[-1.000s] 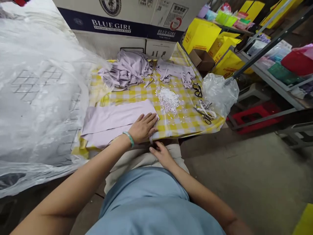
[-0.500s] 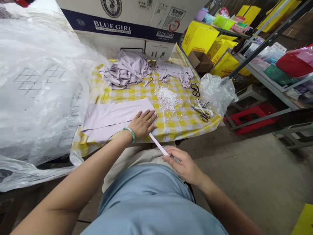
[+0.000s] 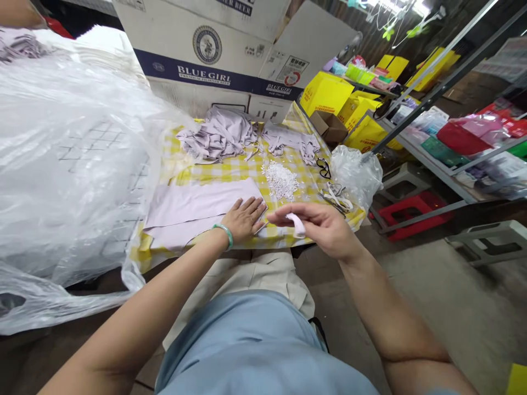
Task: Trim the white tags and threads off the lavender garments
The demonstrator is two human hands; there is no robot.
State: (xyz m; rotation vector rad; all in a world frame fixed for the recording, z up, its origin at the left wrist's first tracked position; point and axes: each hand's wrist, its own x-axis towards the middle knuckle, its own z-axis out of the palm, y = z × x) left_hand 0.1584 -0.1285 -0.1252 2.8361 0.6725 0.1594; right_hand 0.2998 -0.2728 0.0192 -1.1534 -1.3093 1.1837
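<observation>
My left hand (image 3: 244, 218), with a green bangle on the wrist, lies flat on the right end of a folded lilac cloth (image 3: 193, 211) spread on the yellow checked tablecloth (image 3: 230, 171). My right hand (image 3: 321, 226) is raised just right of it, over the table's front edge, pinching a short white strip (image 3: 297, 224) that curls over its fingers. A heap of small white bits (image 3: 281, 180) lies behind both hands.
Crumpled lilac garments (image 3: 220, 137) and scraps (image 3: 288, 140) lie at the table's back. Scissors (image 3: 335, 198) and glasses (image 3: 323, 167) sit at the right edge beside a plastic bag (image 3: 356, 171). A big clear plastic bag (image 3: 66, 164) fills the left. Cartons (image 3: 214, 60), shelves (image 3: 453, 137).
My right hand pulled the white strip out from under the cloth's edge near my lap, then lifted it up over the table. The left hand stayed pressed on the cloth.
</observation>
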